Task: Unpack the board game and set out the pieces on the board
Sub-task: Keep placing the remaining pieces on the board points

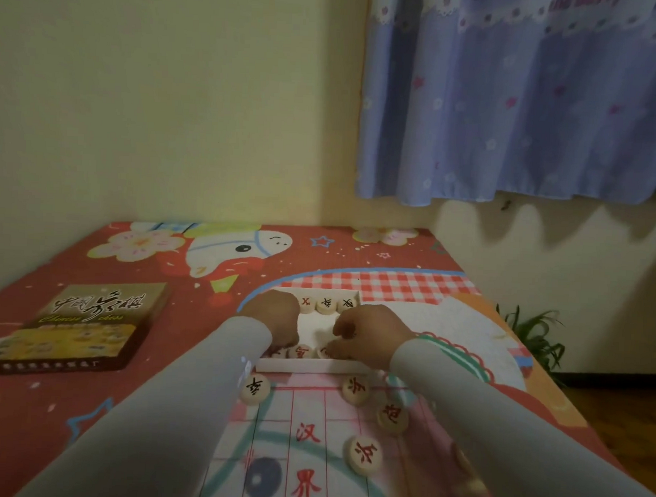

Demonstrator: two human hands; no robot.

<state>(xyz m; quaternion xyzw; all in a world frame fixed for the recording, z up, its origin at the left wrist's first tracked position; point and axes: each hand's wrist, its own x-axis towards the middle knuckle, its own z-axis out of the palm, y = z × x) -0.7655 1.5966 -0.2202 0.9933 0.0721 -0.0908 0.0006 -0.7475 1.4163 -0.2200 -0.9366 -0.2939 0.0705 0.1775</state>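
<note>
The white tray (313, 367) is set just beyond the far edge of the board (310, 454), so discs need only be carried a short way onto the grid. Both hands are reached into the tray at once. The left hand (274, 321) is curled over the near left corner; whether a disc is gripped under it cannot be told. The right hand (367, 336) is bent with fingertips pinched at a disc (324, 351) in the near row, apparently to lift it out. Three discs (327, 304) are left along the far wall of the tray. Four discs (362, 454) lie scattered on the board, not yet squared to the lines. The lid (86, 328) is laid aside at the left, well apart, which keeps the working space free.
</note>
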